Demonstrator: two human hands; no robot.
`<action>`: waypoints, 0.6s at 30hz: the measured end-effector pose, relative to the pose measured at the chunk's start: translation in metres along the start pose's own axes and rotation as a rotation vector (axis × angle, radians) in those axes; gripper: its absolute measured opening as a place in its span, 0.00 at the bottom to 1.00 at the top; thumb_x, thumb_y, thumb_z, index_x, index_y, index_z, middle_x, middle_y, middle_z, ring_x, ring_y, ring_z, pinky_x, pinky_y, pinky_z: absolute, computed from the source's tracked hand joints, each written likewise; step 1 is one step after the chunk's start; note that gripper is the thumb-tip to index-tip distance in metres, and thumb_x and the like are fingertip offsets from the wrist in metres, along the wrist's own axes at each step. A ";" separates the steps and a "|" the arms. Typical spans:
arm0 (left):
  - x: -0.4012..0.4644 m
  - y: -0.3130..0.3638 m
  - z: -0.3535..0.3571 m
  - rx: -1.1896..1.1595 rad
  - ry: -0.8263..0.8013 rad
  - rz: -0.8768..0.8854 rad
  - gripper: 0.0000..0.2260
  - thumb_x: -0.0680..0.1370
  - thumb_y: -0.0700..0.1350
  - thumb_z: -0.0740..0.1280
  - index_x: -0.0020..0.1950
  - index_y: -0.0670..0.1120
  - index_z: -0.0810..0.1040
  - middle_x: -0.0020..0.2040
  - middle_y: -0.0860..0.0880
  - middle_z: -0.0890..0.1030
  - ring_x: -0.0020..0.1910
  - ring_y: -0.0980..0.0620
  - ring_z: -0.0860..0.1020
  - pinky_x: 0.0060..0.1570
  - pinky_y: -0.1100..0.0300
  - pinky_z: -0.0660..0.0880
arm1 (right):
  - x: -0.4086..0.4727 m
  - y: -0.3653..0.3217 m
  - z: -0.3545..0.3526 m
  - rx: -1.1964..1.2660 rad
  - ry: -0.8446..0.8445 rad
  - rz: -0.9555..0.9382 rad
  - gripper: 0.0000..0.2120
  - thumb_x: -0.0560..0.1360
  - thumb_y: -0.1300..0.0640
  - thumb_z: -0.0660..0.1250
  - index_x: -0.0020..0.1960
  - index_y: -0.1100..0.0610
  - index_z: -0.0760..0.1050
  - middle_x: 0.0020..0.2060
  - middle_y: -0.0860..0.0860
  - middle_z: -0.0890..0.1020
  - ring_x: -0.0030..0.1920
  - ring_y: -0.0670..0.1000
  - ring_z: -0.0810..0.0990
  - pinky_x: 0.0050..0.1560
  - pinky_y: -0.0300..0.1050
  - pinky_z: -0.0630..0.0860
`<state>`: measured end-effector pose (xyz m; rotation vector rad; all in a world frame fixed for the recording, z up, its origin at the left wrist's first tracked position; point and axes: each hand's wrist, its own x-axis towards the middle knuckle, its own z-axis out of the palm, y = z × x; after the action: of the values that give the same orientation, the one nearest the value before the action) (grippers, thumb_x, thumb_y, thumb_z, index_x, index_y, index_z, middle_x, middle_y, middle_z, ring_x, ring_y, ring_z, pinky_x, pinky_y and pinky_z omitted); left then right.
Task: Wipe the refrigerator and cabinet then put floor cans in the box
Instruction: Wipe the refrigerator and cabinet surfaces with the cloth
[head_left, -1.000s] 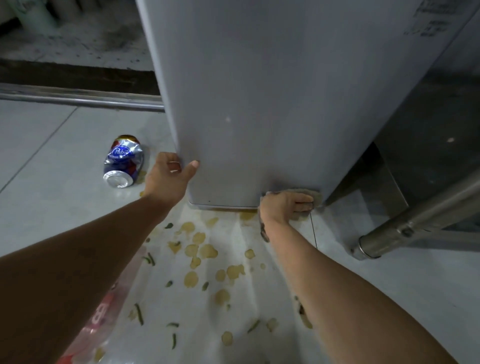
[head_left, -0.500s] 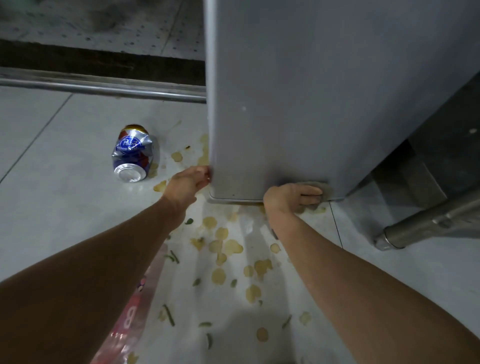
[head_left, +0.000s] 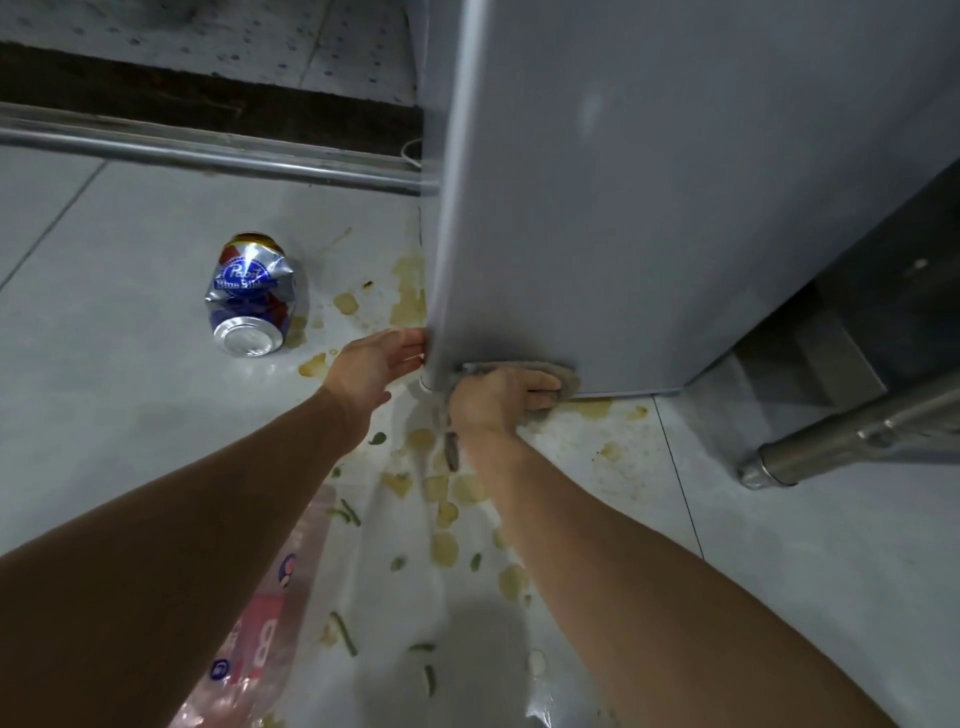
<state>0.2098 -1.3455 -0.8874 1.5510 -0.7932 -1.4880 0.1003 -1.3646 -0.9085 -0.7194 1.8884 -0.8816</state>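
CHANGE: we note the right hand (head_left: 501, 400) has slid its cloth (head_left: 563, 375) left along the refrigerator (head_left: 649, 208) base, fingers curled on it | left hand (head_left: 376, 364) now flat-fingered at the corner | can (head_left: 252, 296) still on floor (head_left: 104, 395), left (wiping unfinished, we judge).

Grey refrigerator (head_left: 649, 182), upright on the tiled floor, seen from above at its lower corner; its flat side panel is plain and matte, with a rounded vertical edge on the left. Grey-brown cloth (head_left: 563, 378), flattened against the panel's bottom edge near that corner. Crushed beer can (head_left: 253, 296), blue, red and silver with a white label, lying on its side on the floor to the left of the refrigerator, well apart from it, silver base toward the camera.
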 end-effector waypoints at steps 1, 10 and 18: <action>0.000 0.000 -0.001 0.007 -0.006 -0.004 0.12 0.79 0.49 0.57 0.54 0.51 0.79 0.57 0.52 0.81 0.56 0.56 0.77 0.59 0.52 0.63 | 0.007 -0.002 -0.009 -0.076 0.036 0.038 0.40 0.80 0.59 0.58 0.72 0.71 0.30 0.72 0.68 0.35 0.75 0.63 0.39 0.74 0.51 0.47; 0.000 -0.004 -0.006 -0.001 -0.044 -0.018 0.12 0.79 0.49 0.58 0.54 0.50 0.80 0.55 0.52 0.81 0.53 0.58 0.78 0.61 0.52 0.62 | 0.004 -0.008 -0.010 -0.069 0.085 0.107 0.43 0.78 0.58 0.62 0.72 0.69 0.29 0.74 0.65 0.36 0.76 0.61 0.45 0.71 0.49 0.56; 0.014 0.002 -0.031 0.122 -0.097 -0.025 0.18 0.81 0.53 0.52 0.59 0.48 0.78 0.60 0.52 0.79 0.60 0.54 0.73 0.64 0.49 0.58 | -0.022 0.001 0.053 0.048 0.011 0.057 0.33 0.81 0.60 0.52 0.74 0.68 0.32 0.74 0.63 0.35 0.76 0.59 0.39 0.73 0.46 0.44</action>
<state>0.2425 -1.3542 -0.8930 1.5927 -0.9400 -1.5679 0.1569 -1.3618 -0.9165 -0.6294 1.8820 -0.8937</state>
